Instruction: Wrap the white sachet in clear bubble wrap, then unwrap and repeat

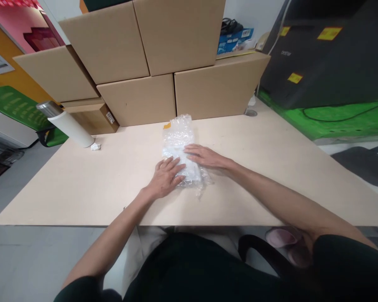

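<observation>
A piece of clear bubble wrap lies on the pale wooden table, with an orange-yellow bit at its upper left edge. Something whitish and flat shows inside its lower half; what it is I cannot make out. My left hand rests on the lower left of the wrap, palm down with the fingers spread. On the right side of the wrap lies my right hand, its fingers stretched out flat across it. Loose ends of the wrap stick out below and to the right, under and beside my right hand.
Cardboard boxes are stacked along the table's back edge. A white bottle with a metal cap stands at the back left, beside a crumpled white scrap. A small brown box is behind it.
</observation>
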### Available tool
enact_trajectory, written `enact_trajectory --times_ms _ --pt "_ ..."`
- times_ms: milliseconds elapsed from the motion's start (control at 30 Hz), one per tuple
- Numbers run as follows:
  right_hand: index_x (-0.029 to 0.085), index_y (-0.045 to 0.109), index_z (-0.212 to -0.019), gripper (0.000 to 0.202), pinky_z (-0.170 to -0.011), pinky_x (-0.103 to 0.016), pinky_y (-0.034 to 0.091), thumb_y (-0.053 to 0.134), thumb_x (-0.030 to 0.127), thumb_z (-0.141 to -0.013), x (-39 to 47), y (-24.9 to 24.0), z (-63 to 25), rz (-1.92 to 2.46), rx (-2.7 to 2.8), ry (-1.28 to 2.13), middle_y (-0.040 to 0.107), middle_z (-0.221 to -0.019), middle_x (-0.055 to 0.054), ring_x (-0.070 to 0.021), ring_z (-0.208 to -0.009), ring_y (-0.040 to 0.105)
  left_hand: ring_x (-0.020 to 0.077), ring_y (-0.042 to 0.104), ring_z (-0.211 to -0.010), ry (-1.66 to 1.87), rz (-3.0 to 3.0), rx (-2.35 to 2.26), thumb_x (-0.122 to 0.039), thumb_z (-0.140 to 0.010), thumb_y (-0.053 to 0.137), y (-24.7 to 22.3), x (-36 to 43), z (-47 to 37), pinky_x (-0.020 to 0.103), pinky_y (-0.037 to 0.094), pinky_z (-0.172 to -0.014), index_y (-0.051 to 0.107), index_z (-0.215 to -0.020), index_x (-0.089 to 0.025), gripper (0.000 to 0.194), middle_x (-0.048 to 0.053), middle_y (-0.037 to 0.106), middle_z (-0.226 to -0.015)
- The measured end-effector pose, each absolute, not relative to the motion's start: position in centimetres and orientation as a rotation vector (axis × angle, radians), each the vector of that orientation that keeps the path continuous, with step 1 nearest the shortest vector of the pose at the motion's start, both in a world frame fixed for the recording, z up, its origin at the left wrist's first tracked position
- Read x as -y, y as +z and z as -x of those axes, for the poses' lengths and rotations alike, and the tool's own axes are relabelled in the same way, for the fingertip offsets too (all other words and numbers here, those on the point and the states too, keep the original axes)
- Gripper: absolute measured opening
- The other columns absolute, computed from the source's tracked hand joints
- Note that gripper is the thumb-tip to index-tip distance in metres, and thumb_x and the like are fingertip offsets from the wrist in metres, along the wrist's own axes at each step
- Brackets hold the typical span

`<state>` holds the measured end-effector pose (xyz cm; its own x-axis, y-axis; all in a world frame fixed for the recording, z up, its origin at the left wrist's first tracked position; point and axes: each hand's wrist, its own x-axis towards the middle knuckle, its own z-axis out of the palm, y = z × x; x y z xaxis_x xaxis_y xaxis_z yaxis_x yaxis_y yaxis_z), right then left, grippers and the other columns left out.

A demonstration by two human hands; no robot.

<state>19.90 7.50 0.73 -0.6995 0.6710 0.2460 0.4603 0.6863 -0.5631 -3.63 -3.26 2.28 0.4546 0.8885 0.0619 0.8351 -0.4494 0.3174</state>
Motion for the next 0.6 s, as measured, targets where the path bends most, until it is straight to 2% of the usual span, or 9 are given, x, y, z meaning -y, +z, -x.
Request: enact_trajectory --times_ms 133,233,333,433,533,600 --pt "0.021 0.059 -0.139 0.045 -0.119 -0.054 0.033 0.041 0.019 -0.097 -7.6 0.2 -22.1 0.852 2.458 0.418 0.05 -0.152 -0.009 -0.0262 -0.145 0.041 0.0263 0.018 -0.154 0.295 -2.382 -1.386 -0.049 -0.104 0.03 2.8 3.2 4.6 0.053 0.017 -0.123 0.043 -0.151 -0.028 0.052 0.003 0.029 -0.165" --pt "0.021 0.053 -0.143 0.055 -0.119 -0.053 0.032 0.043 0.009 -0.09 -7.2 -0.6 -23.6 0.821 2.524 0.307 0.044 -0.156 -0.01 -0.0256 -0.149 0.034 0.0249 0.019 -0.154 0.338 -2.362 -1.37 -0.048 -0.104 0.031 2.8 3.1 4.9 0.051 0.02 -0.124 0.043 -0.15 -0.026 0.053 0.005 0.031 -0.164" --pt "0.026 0.05 -0.146 0.057 -0.119 -0.054 0.031 0.045 0.011 -0.091 -6.6 -1.1 -23.6 0.778 2.543 0.333 0.038 -0.16 -0.006 -0.0244 -0.151 0.028 0.0277 0.022 -0.153 0.33 -2.421 -1.413 -0.048 -0.103 0.038 2.4 3.1 4.4 0.054 0.022 -0.122 0.047 -0.147 -0.026 0.05 0.006 0.034 -0.162" --pt "0.028 0.053 -0.143 0.052 -0.119 -0.055 0.03 0.047 0.017 -0.092 -6.0 -1.3 -22.8 0.709 2.485 0.515 0.041 -0.159 -0.006 -0.0244 -0.15 0.031 0.0285 0.024 -0.152 0.343 -2.464 -1.45 -0.047 -0.103 0.04 1.9 3.2 4.0 0.055 0.023 -0.122 0.048 -0.145 -0.027 0.048 0.006 0.036 -0.162" --pt "0.026 0.054 -0.141 0.051 -0.117 -0.053 0.035 0.049 0.02 -0.091 -6.0 -1.0 -21.9 0.897 2.153 0.806 0.048 -0.154 -0.008 -0.0245 -0.143 0.042 0.0279 0.024 -0.152 0.352 -2.469 -1.458 -0.046 -0.103 0.038 1.8 3.5 4.0 0.054 0.022 -0.122 0.048 -0.145 -0.025 0.048 0.007 0.036 -0.161" --pt "0.022 0.057 -0.135 0.044 -0.107 -0.048 0.047 0.054 0.027 -0.091 -6.5 -0.5 -21.4 1.139 1.772 1.003 0.057 -0.144 -0.012 -0.0251 -0.131 0.055 0.0278 0.026 -0.151 0.369 -2.474 -1.454 -0.047 -0.103 0.038 1.9 3.5 4.0 0.053 0.022 -0.121 0.05 -0.144 -0.026 0.047 0.006 0.038 -0.16"
